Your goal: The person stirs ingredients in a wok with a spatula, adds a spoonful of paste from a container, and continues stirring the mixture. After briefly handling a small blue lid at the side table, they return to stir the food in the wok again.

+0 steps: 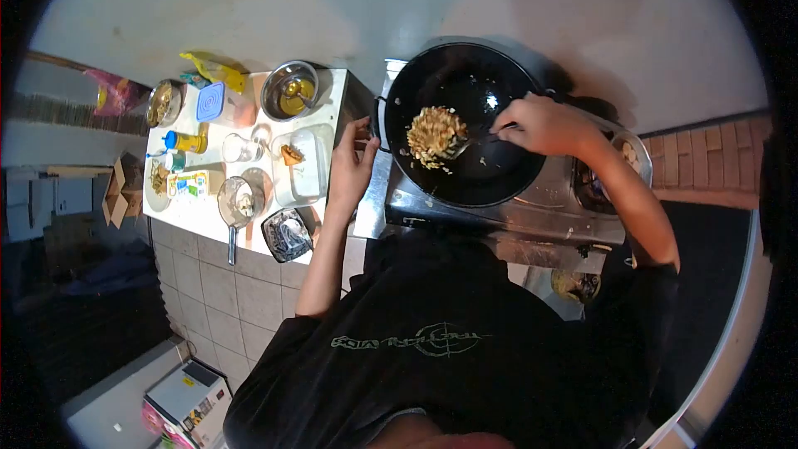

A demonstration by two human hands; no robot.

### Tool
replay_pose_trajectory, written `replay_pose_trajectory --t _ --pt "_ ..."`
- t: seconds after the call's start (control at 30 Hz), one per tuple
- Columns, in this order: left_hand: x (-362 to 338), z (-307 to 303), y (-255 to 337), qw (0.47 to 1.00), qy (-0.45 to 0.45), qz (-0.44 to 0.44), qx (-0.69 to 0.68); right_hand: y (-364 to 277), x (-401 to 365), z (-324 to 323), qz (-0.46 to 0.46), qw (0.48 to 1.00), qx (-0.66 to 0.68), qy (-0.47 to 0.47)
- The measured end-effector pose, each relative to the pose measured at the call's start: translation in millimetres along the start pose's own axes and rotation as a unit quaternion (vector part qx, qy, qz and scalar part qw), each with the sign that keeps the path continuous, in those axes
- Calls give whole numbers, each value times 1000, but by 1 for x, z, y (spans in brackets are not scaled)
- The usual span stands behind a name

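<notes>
A large black wok stands on the stove in front of me. Chopped, browned food pieces are heaped on its left side, with small bits scattered around. My left hand is closed around the wok's loop handle on the left rim. Over the right side of the wok, my right hand grips a spatula by its handle. The spatula's head reaches the right edge of the heap, partly covered by food, so its exact shape is hard to make out.
Left of the stove, a white table carries a metal bowl with yellow liquid, a clear plastic container, a strainer, a blue-lidded tub and a black tray. A metal tray sits right of the wok.
</notes>
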State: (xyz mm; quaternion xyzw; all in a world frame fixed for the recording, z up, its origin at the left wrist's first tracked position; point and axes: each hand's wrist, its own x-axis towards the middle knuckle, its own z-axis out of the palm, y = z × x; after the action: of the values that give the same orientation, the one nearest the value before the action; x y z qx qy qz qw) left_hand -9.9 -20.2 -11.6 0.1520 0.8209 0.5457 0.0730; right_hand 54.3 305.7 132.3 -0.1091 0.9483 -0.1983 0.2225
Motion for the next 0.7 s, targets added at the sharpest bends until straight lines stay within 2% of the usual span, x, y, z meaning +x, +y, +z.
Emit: replay_pose_trajectory --t 0.03,0.1,0.17,0.2,0.23,0.3,0.33,0.37,0.43,0.5,0.57,0.6,0.67,0.7 --pt "0 0 -1 1000 10 21 -1 2 -2 -2 -3 999 -7 42" --pt "-3 -1 -1 1000 6 -8 -10 1 -12 -14 -1 998 2 57" --pt "0 3 0 1000 11 -2 -14 -4 -24 -28 51 983 -148 99" --pt "-1 2 5 1000 10 -8 2 2 -17 -28 58 981 -177 56" --pt "-2 3 7 1000 7 -6 2 6 -7 -25 61 981 -175 57" --pt "-2 2 9 1000 5 -6 4 10 12 -17 103 975 -188 -60" --pt "-2 2 9 1000 2 -12 -2 11 13 -15 62 989 -132 -21" --pt "-1 1 9 1000 4 -10 0 12 12 -18 60 989 -133 -19" --pt "-2 -1 11 1000 -5 -20 15 15 8 -32 19 995 -90 47" --pt "-4 -2 14 999 -5 -11 31 21 11 -46 38 989 -137 38" --pt "-3 -2 15 1000 -6 -12 26 27 14 -53 56 971 -219 77" --pt "-3 -1 17 1000 -8 -11 26 27 17 -47 57 971 -218 78" --pt "-4 0 22 999 -5 -35 13 23 32 -24 94 917 -351 162" --pt "-4 0 22 999 -6 -36 14 25 38 -16 94 918 -350 162"
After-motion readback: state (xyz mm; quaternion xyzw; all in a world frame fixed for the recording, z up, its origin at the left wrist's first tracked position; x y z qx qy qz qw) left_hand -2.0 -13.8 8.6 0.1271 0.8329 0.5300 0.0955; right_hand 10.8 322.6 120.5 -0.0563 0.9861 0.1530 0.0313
